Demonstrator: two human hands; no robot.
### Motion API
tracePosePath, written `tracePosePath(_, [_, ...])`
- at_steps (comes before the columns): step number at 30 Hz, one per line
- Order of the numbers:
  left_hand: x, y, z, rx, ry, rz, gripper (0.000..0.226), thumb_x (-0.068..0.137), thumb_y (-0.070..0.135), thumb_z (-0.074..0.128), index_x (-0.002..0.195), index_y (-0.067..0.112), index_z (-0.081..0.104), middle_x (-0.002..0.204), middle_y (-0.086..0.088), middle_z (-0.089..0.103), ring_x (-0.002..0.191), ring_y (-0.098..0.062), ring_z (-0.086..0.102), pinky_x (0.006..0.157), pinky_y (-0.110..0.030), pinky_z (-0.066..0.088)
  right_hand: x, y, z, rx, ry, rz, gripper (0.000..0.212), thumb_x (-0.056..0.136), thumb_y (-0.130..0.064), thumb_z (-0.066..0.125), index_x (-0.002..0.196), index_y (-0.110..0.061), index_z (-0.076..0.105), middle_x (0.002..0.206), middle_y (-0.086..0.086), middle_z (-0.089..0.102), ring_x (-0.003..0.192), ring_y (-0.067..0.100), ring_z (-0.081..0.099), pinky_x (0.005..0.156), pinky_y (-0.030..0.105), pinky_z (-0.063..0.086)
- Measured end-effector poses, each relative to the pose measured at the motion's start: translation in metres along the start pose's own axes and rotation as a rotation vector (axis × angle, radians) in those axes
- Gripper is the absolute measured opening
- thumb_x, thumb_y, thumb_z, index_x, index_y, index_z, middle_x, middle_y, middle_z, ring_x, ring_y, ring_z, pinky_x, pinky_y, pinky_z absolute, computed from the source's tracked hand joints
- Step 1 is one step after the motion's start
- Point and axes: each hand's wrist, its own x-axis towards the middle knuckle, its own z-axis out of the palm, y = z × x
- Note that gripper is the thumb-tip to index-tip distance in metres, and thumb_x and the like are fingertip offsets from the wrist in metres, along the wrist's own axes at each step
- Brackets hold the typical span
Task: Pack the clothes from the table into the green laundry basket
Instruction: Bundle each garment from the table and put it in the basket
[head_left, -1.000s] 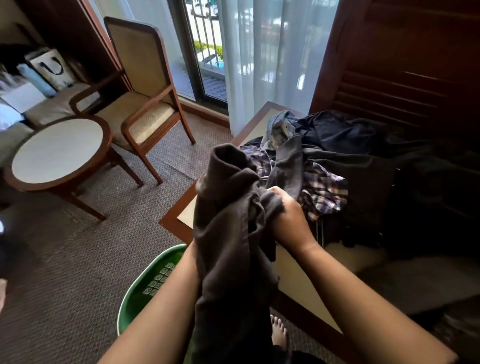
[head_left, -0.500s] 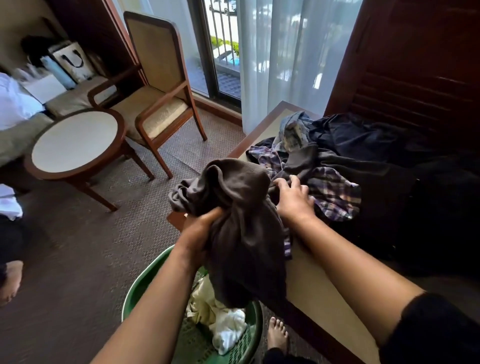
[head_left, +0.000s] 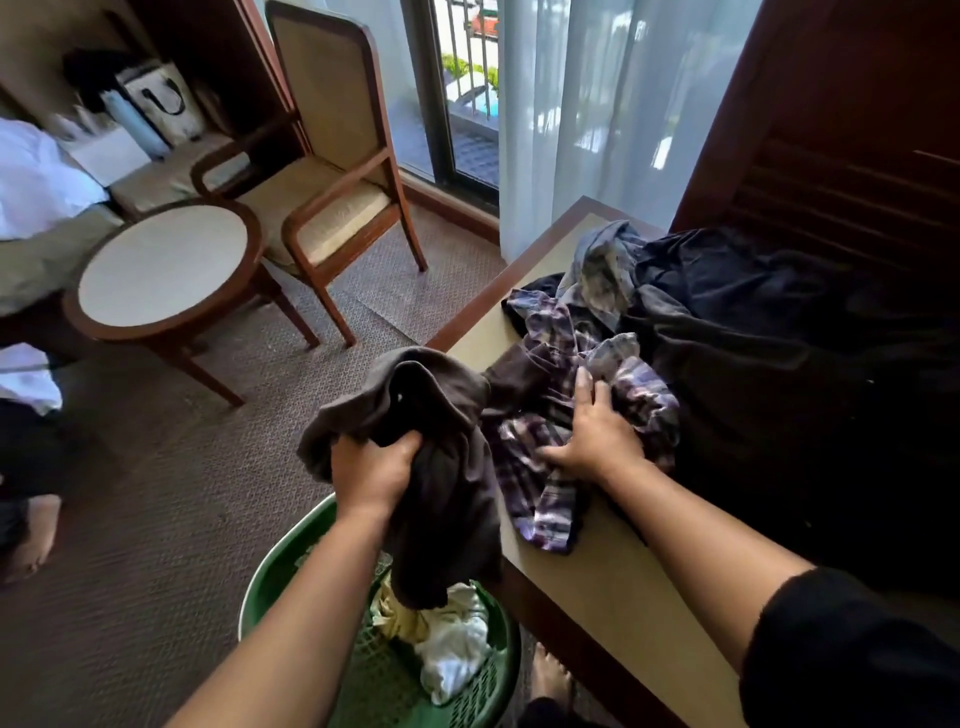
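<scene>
Early in the job, by the look of it. Basket (head_left: 291, 582) sits on the floor at the near corner of the surface (head_left: 613, 587), and it holds only a small heap of pale cloth (head_left: 452, 639) – white and cream bits, bottom still showing through around them.

Left hand (head_left: 371, 470) grips a bunched grey garment (head_left: 431, 415), fingers curled round a fistful of it. The garment hangs off the surface edge w/ its lower end dangling over the basket, touching or just above the pale cloth – can't tell which. One sleeve or leg of it trails back onto the surface toward the pile, so it's not fully free yet.

Right hand (head_left: 597, 436) lies on a plaid shirt (head_left: 550, 499), fingers spread, tips dug a little into the folds; looks like pressing or gathering, not a firm pinch. Shirt droops partly over the near edge.

Left to do: most of it. Besides the plaid shirt there's a grey-blue piece (head_left: 602, 270) further back and a big dark heap (head_left: 779, 364) covering the right side of the surface – how many items in that heap can't be made out, all black in shadow.

So approx: a few pale items in, grey garment about to go in, plaid shirt prob. next, bulk of the pile untouched.
</scene>
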Motion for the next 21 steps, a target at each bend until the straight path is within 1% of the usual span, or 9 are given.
tracePosePath(2, [0.003,-0.012,0.001,0.046,-0.021,-0.027,0.057,0.061,0.045,0.073,0.109,0.013,0.077,0.110,-0.003,0.078,0.115,-0.020,0.068,0.106,-0.035,0.048,-0.001,-0.002,0.003,-0.077,0.014,0.032,0.098,0.082,-0.044,0.074,0.157,-0.019,0.014,0.152,0.014,0.034,0.118,0.036,0.061,0.088,0.040,0.052])
tracePosePath(4, [0.003,-0.022,0.001,0.083,-0.047,-0.023,0.055,0.063,0.044,0.074,0.108,0.014,0.077,0.111,-0.005,0.077,0.117,-0.023,0.066,0.108,-0.036,0.047,-0.003,-0.004,0.001,-0.091,0.084,0.014,0.051,0.085,-0.034,0.066,0.130,-0.018,0.049,0.128,0.013,0.061,0.110,0.034,0.065,0.083,0.039,0.053])
tracePosePath(5, [0.002,-0.025,0.001,0.098,-0.055,-0.017,0.051,0.065,0.041,0.076,0.108,0.014,0.078,0.112,-0.005,0.077,0.117,-0.024,0.066,0.107,-0.035,0.046,-0.005,-0.005,-0.002,-0.069,0.119,0.001,0.034,0.085,-0.034,0.062,0.115,-0.017,0.058,0.116,0.013,0.067,0.107,0.034,0.066,0.080,0.037,0.052])
tracePosePath(9, [0.000,-0.031,-0.003,0.093,-0.058,-0.032,0.040,0.072,0.033,0.082,0.106,0.014,0.077,0.112,-0.007,0.077,0.117,-0.025,0.066,0.106,-0.034,0.047,-0.020,-0.007,-0.005,-0.021,0.264,-0.141,0.029,0.077,-0.039,0.057,0.085,-0.015,0.070,0.100,0.007,0.069,0.100,0.033,0.062,0.079,0.036,0.047])
tracePosePath(13, [-0.002,-0.033,-0.008,0.033,-0.047,-0.015,0.035,0.075,0.021,0.084,0.108,0.011,0.077,0.114,-0.011,0.076,0.119,-0.028,0.066,0.108,-0.040,0.047,-0.050,-0.006,-0.009,0.074,0.481,-0.432,0.012,0.068,-0.032,0.068,0.070,-0.020,0.071,0.109,-0.005,0.060,0.105,0.026,0.047,0.084,0.037,0.034])
tracePosePath(15, [-0.004,-0.035,-0.011,0.025,-0.057,-0.015,0.036,0.075,0.021,0.084,0.109,0.010,0.077,0.115,-0.013,0.076,0.119,-0.029,0.065,0.108,-0.042,0.047,-0.073,-0.015,-0.014,0.237,0.530,-0.620,0.009,0.068,-0.023,0.072,0.064,-0.019,0.066,0.100,-0.007,0.065,0.100,0.021,0.052,0.086,0.038,0.038])
tracePosePath(16, [-0.004,-0.037,-0.012,0.026,-0.071,-0.013,0.038,0.075,0.023,0.084,0.110,0.011,0.077,0.116,-0.012,0.076,0.120,-0.029,0.065,0.108,-0.042,0.047,-0.084,-0.023,-0.016,0.346,0.472,-0.668,0.010,0.070,-0.020,0.068,0.063,-0.016,0.063,0.088,-0.006,0.066,0.089,0.018,0.056,0.082,0.038,0.043])
tracePosePath(18, [-0.006,-0.040,-0.015,0.014,-0.103,-0.011,0.048,0.069,0.036,0.081,0.112,0.016,0.075,0.117,-0.008,0.075,0.120,-0.025,0.065,0.108,-0.038,0.047,-0.102,-0.042,-0.018,0.648,0.241,-0.591,0.016,0.072,-0.016,0.056,0.062,-0.003,0.052,0.065,0.000,0.058,0.065,0.017,0.050,0.064,0.041,0.043])
tracePosePath(21, [-0.010,-0.047,-0.022,-0.015,-0.113,-0.004,0.065,0.061,0.047,0.073,0.118,0.017,0.072,0.120,-0.004,0.074,0.120,-0.020,0.065,0.107,-0.032,0.047,-0.119,-0.056,-0.026,1.305,-0.061,-0.362,0.010,0.070,0.001,0.043,0.065,0.009,0.044,0.063,0.011,0.048,0.061,0.023,0.046,0.054,0.037,0.036])
